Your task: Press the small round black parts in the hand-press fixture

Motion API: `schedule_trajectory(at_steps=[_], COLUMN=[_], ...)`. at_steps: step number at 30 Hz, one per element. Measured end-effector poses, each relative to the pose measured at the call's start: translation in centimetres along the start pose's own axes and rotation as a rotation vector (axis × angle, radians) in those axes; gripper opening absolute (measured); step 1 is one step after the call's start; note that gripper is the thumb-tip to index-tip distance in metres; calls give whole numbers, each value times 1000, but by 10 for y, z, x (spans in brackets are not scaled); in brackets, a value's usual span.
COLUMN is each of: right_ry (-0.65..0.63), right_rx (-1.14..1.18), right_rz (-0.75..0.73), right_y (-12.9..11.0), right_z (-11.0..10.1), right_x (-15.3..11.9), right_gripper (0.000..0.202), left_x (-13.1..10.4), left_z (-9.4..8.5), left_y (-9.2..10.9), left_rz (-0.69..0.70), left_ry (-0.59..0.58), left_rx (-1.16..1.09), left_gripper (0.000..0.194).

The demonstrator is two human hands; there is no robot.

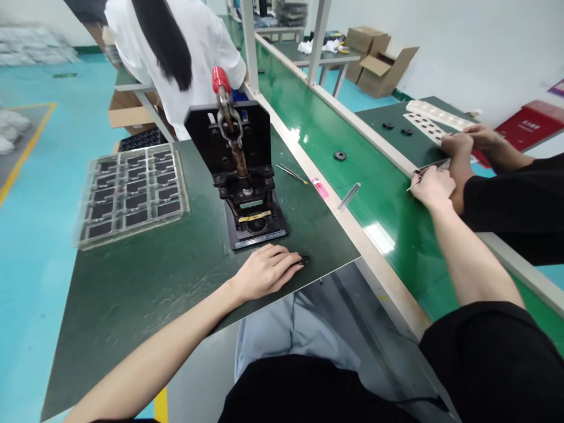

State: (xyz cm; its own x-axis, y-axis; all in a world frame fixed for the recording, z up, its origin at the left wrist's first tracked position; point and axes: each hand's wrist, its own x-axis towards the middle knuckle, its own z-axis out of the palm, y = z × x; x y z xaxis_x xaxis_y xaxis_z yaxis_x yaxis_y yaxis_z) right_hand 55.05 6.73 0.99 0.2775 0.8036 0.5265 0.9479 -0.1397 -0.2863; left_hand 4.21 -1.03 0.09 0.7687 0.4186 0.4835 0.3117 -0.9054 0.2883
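My left hand (pixel 267 271) lies low on the dark green mat (pixel 145 276), just in front of the black hand press (pixel 240 170) with its red-tipped lever (pixel 219 79). Its fingertips close on a small black part (pixel 305 259) at the mat's edge. My right hand (pixel 434 187) reaches across the green conveyor belt (pixel 352 123) and grips thin tweezers (pixel 418 176), tips pointing left. Right beside it are another person's hands (pixel 465 143), in black sleeves.
A clear tray of black parts (pixel 130 194) lies left of the press. Spare tweezers (pixel 291 173), a pink piece (pixel 320 188) and a metal tool (pixel 349 195) lie by the belt rail. White perforated strips (pixel 434 117) sit across the belt. A person in white stands behind the press.
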Motion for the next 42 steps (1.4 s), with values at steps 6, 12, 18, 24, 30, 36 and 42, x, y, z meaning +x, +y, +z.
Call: schedule_trajectory(at_steps=[6, 12, 18, 24, 30, 36, 42], right_ry=[136, 14, -361, -530, -526, -495, -386], right_rx=[-59, 412, 813, 1081, 1064, 859, 934], right_rz=[61, -266, -370, -109, -179, -298, -281], right_y=[-54, -170, -269, -311, -323, -333, -336], right_z=[-45, -100, -54, 22, 37, 46, 41], right_x=[-22, -90, -123, -117, -112, -110, -115], right_gripper=[29, 29, 24, 46, 46, 40, 35], left_x=[-2, -18, -24, -29, -35, -35, -36], left_z=[4, -1, -13, -14, -9, -9, -10], left_y=[-6, -2, 2, 0, 2, 0, -2], left_rz=[-279, -365, -288, -131, -191, -210, -220], left_ry=[57, 0, 82, -58, -61, -70, -61], left_rx=[-95, 99, -45, -233, -172, -170, -206], left_gripper=[21, 25, 23, 45, 44, 55, 54])
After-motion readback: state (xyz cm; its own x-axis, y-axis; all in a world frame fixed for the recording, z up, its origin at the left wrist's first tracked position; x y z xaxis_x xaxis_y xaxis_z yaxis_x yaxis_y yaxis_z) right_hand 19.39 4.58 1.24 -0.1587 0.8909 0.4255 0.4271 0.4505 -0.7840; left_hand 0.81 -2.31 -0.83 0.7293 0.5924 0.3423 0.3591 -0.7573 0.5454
